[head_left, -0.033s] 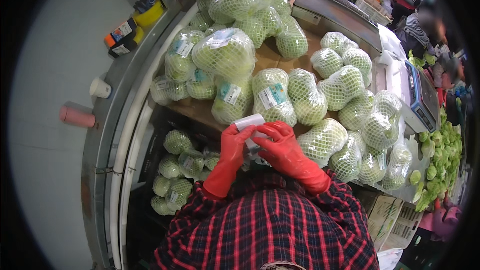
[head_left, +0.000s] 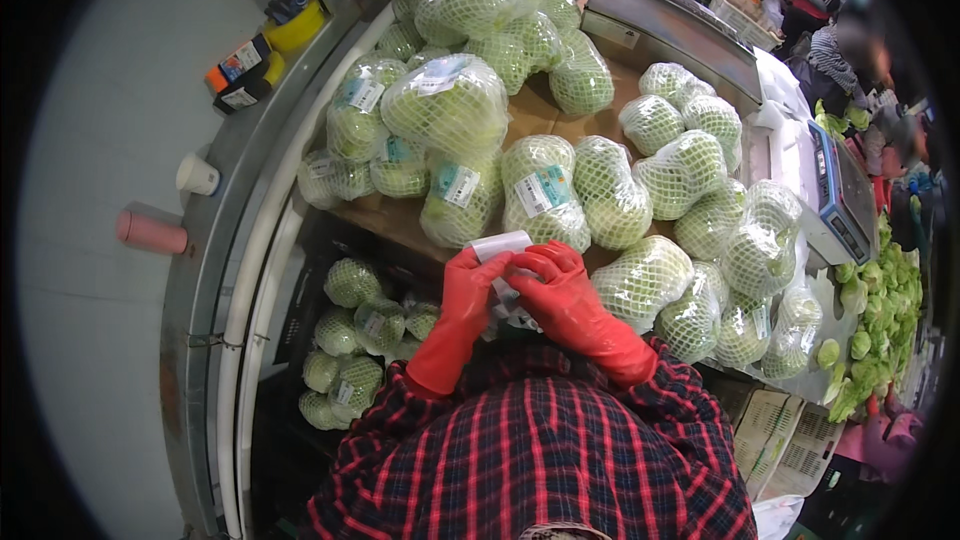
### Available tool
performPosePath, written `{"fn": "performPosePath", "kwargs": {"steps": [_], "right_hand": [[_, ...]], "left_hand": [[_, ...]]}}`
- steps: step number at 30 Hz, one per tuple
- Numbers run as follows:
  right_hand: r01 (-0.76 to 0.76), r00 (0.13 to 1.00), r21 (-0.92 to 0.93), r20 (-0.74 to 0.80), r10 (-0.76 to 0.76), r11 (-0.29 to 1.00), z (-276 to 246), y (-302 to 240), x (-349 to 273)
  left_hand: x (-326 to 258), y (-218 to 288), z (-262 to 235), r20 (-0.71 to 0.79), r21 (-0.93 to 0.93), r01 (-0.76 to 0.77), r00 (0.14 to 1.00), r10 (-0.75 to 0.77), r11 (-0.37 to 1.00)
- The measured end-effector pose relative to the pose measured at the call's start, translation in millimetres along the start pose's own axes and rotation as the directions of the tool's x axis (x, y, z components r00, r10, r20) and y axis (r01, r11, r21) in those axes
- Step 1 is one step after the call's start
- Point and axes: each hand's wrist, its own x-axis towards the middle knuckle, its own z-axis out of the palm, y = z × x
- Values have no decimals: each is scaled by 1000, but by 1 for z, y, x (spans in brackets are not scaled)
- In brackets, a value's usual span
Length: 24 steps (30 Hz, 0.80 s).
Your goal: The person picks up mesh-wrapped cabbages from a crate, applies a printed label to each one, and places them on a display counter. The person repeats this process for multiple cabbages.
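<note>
Both my hands wear long red rubber gloves and meet in front of my chest, at the near edge of the table. My left hand (head_left: 469, 285) is closed on a white roll (head_left: 500, 246) that looks like a label roll. My right hand (head_left: 555, 285) has its fingers bent together against the strip from that roll; its fingertips partly hide the strip. Some crumpled clear plastic (head_left: 513, 310) shows below the fingers. Just beyond lie pale green heads in white netting and clear wrap, including a labelled pack (head_left: 543, 192) and a pack (head_left: 610, 195) without a visible label.
More wrapped packs (head_left: 446, 105) are piled far left. A dark crate (head_left: 300, 300) with netted heads stands low at left. At right are a scale (head_left: 840, 190), a metal wrapping machine (head_left: 672, 32) and loose leafy greens (head_left: 885, 315). A pink cup (head_left: 152, 232) stands on the left ledge.
My right fingers have shifted slightly toward the left hand, covering more of the strip. The roll stays in my left hand, and the packs lie as before.
</note>
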Motion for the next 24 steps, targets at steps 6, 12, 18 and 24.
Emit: {"fn": "performPosePath", "kwargs": {"steps": [6, 12, 18, 24], "right_hand": [[26, 996, 115, 80, -36, 993, -11, 14, -47], [-414, 654, 755, -142, 743, 508, -95, 88, -63], [-132, 561, 990, 41, 827, 41, -39, 175, -27], [-679, 729, 15, -103, 677, 734, 11, 194, -15]], "left_hand": [[24, -28, -17, -228, -51, -97, 970, 83, 994], [45, -20, -11, 191, 585, -467, 874, 447, 663], [76, -36, 28, 810, 403, -915, 350, 472, -13], [71, -36, -2, 764, 466, -879, 456, 456, 98]]}}
